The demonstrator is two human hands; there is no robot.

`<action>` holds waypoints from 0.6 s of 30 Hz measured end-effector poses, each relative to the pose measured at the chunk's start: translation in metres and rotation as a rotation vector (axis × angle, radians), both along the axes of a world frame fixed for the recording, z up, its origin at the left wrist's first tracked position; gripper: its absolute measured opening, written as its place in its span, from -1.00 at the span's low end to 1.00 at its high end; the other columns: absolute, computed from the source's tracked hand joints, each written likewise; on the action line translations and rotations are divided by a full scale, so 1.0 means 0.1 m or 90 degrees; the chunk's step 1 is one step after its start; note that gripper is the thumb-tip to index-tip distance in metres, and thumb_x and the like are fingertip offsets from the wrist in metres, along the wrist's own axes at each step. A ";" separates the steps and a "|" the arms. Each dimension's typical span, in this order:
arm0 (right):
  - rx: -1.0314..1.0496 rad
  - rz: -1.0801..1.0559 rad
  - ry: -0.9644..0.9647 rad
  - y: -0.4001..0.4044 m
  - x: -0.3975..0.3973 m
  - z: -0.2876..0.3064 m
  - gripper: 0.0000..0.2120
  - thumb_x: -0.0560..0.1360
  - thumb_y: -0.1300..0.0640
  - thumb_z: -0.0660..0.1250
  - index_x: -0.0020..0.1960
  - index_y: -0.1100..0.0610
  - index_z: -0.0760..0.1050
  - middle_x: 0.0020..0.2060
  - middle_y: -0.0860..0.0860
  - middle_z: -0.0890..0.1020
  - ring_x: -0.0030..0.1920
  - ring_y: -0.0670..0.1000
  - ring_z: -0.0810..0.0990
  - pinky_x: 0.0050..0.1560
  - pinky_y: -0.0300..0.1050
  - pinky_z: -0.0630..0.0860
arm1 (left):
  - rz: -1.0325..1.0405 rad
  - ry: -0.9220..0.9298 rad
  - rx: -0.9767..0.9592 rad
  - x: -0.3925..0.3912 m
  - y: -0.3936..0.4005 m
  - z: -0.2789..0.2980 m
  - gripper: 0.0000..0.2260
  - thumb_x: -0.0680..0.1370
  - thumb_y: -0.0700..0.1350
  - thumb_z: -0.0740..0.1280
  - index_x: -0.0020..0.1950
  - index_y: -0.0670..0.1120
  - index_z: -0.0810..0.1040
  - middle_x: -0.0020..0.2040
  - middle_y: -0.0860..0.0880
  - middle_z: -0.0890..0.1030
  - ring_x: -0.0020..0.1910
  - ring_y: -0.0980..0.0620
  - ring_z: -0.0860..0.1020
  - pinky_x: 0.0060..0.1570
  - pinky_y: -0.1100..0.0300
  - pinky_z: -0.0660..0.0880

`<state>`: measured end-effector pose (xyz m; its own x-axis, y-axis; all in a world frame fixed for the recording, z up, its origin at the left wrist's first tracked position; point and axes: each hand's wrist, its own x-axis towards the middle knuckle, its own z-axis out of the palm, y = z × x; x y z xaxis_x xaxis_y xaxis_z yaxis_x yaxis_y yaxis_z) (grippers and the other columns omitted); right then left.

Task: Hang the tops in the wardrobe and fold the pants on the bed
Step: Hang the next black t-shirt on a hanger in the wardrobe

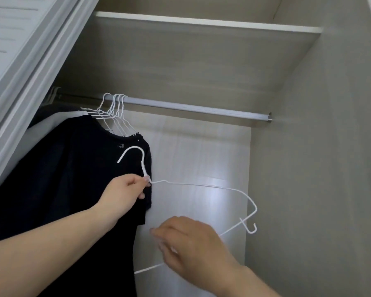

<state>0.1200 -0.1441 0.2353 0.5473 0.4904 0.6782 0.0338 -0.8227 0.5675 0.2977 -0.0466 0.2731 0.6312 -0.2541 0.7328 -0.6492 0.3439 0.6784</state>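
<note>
Left hand (pixel 128 190) pinches white wire hanger (pixel 201 207) at neck, hook up, free of rail | right hand (pixel 187 241) blurred at bottom bar, grip unclear, likely steadying | black top (pixel 73 179) hangs at left end of wardrobe rail (pixel 191 108)

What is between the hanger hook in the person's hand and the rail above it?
In the head view, the black T-shirt and a bunch of white wire hangers lie between the held hanger's hook and the rail.
</note>
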 end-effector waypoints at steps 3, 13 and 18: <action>0.220 -0.127 0.162 0.13 0.23 -0.26 -0.44 0.53 -0.07 0.24 0.49 0.00 0.23 0.35 0.00 0.42 0.31 0.03 0.42 0.22 -0.13 0.41 | 0.015 -0.024 0.008 -0.14 -0.03 0.08 -0.82 0.58 -0.05 0.29 -0.15 -0.05 0.63 -0.36 0.10 0.64 -0.25 0.11 0.49 -0.30 0.32 0.35; 0.335 -0.091 0.137 0.26 0.59 -0.66 -0.52 0.51 -0.09 0.27 0.38 0.07 0.36 0.40 -0.08 0.34 0.35 -0.05 0.32 0.36 -0.22 0.22 | 0.028 0.007 0.000 -0.15 -0.01 0.09 -0.85 0.62 -0.10 0.21 -0.01 -0.12 0.55 -0.22 0.12 0.64 -0.21 0.18 0.46 -0.27 0.41 0.33; 0.569 0.058 0.324 0.37 0.49 -0.69 -0.79 0.45 -0.17 0.27 -0.09 -0.04 0.45 -0.21 -0.19 0.59 -0.19 -0.25 0.54 -0.14 -0.35 0.45 | 0.042 0.032 -0.006 -0.13 0.07 0.11 -0.75 0.59 0.01 0.27 -0.13 -0.17 0.49 -0.25 0.08 0.58 -0.29 0.19 0.43 -0.30 0.35 0.32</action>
<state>0.1692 -0.1070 0.1663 0.8575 -0.0251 0.5139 0.1822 -0.9193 -0.3489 0.2849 -0.0399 0.2839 0.6820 -0.2050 0.7021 -0.6359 0.3081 0.7076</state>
